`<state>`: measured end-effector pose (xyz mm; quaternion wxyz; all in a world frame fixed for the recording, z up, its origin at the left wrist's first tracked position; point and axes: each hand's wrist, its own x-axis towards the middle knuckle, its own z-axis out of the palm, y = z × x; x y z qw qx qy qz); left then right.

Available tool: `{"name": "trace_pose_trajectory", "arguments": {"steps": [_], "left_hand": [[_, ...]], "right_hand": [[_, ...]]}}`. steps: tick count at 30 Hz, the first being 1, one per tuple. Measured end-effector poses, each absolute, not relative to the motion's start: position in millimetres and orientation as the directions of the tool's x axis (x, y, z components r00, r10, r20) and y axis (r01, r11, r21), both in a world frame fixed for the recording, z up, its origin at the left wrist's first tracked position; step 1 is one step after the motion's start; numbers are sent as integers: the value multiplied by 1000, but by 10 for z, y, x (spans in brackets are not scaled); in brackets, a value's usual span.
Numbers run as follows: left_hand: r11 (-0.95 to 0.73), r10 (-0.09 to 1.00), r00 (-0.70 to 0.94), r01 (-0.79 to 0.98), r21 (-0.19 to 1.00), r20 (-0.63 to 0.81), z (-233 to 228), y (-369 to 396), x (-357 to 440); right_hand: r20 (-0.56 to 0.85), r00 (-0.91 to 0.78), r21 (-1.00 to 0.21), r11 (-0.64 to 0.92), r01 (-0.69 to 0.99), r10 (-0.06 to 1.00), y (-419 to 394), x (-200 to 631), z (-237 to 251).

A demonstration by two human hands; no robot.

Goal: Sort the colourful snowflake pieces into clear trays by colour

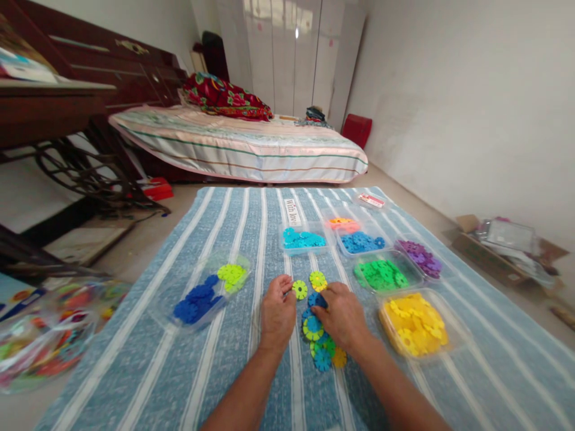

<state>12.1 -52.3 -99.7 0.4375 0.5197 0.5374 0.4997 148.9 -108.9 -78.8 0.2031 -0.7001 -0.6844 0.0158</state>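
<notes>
My left hand (278,311) is closed with its fingertips at the edge of a yellow-green notched plastic disc (299,290), which it appears to pinch. Opposite it, my right hand (342,314) is closed on a dark blue notched disc (317,301), its thumb and fingers partly hiding the piece. A second yellow-green disc (318,280) sits just beyond the right fingertips. Below the hands, a cluster of joined or overlapping discs (313,328) in blue, yellow-green, green and orange-yellow lies on the striped cloth; my right hand covers part of it.
Left stands a clear tray (168,320) of dark blue and yellow-green discs. Right are tubs of yellow (415,323), green (381,274) and purple discs (421,258). Behind are light blue (303,239), blue (360,242) and orange discs (344,224). A bed (251,149) stands beyond the striped cloth (224,239).
</notes>
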Motion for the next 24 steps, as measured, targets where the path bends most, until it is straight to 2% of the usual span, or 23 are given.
{"name": "trace_pose_trajectory", "arguments": {"steps": [9, 15, 19, 24], "left_hand": [[-45, 995, -80, 137, 990, 56, -992, -528, 125], [-45, 996, -75, 133, 990, 55, -1005, -532, 118], [-48, 995, -77, 153, 987, 61, -995, -537, 122], [-52, 995, -75, 170, 984, 66, -984, -542, 125]], "right_hand": [[259, 7, -318, 78, 945, 966, -1124, 1517, -806], [281, 2, -485, 140, 863, 960, -1102, 1668, -774], [279, 61, -574, 115, 810, 958, -1042, 1777, -672], [260, 147, -584, 34, 811, 954, -856, 1916, -495]]}}
